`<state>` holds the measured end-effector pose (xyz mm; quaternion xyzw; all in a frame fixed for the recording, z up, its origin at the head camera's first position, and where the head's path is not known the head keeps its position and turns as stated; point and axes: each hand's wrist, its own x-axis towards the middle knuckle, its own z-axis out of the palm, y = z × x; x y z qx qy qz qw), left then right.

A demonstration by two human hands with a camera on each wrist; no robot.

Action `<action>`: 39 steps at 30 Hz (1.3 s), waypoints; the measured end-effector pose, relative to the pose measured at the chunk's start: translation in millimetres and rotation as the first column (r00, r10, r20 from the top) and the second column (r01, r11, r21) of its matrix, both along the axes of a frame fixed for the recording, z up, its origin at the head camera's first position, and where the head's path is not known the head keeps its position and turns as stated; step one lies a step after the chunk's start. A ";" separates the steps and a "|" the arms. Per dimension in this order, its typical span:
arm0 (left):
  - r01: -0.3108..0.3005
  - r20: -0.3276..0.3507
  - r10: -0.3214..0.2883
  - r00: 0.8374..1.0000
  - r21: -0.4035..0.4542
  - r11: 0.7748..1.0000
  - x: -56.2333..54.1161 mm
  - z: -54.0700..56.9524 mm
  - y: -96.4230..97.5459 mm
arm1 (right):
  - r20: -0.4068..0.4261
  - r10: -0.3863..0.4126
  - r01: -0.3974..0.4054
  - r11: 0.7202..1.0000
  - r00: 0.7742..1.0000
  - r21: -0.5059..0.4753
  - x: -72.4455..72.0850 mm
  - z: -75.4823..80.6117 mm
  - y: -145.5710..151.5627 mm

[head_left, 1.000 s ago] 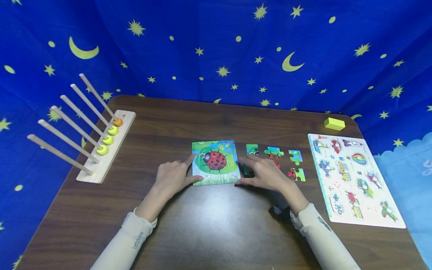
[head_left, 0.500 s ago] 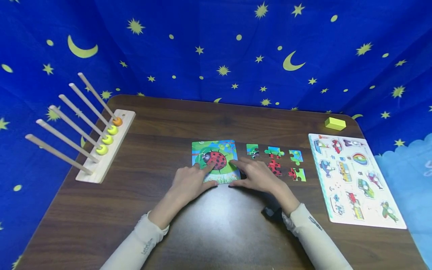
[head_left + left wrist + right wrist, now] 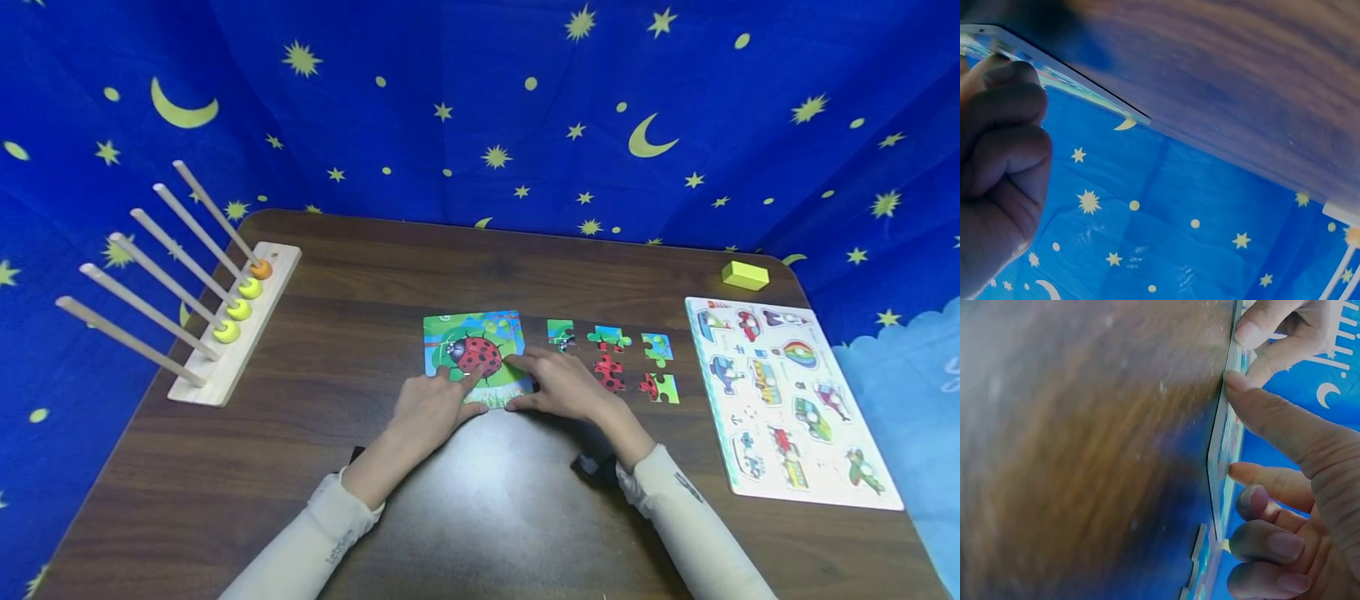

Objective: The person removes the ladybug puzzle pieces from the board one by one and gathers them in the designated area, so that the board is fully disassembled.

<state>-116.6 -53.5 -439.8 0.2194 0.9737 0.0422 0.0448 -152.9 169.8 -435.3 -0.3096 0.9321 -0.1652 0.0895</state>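
Note:
A square ladybug puzzle board (image 3: 472, 346) lies flat on the table between my hands. My left hand (image 3: 427, 412) touches the ladybug picture with its extended index fingertip, its thumb at the near edge. In the left wrist view its other fingers (image 3: 1013, 144) are folded in. My right hand (image 3: 566, 385) has its index fingertip on the right part of the picture and its thumb at the near edge (image 3: 1215, 450). Its remaining fingers (image 3: 1266, 547) curl loosely beside the board. Right of the board lie loose ladybug puzzle pieces (image 3: 609, 372), partly hidden behind the right hand.
Further right is a large white board of vehicle pictures (image 3: 787, 400), with a yellow block (image 3: 745, 275) behind it. At the left stands a wooden peg rack (image 3: 247, 325) bearing several yellow rings and an orange one. A blue star-patterned curtain (image 3: 450, 125) hangs behind the table.
My left hand has moved right, from the board's left edge onto its picture and near edge. My right hand has shifted left onto the picture. The board has slid very slightly left.

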 end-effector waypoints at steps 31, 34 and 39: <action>-0.002 0.022 0.002 1.000 0.014 1.000 -2.3 -2.0 -0.1 | -0.126 -0.063 0.063 0.998 0.990 -0.004 8.3 -1.9 -2.8; -0.003 0.039 0.002 0.999 0.029 1.000 -2.2 -1.3 0.0 | -0.035 -0.091 0.091 0.996 0.995 -0.009 6.6 -0.2 -1.6; -0.009 0.050 0.008 0.999 0.034 0.999 -1.9 -0.1 -0.8 | 0.018 -0.087 0.087 0.996 0.996 -0.011 5.1 0.7 -1.2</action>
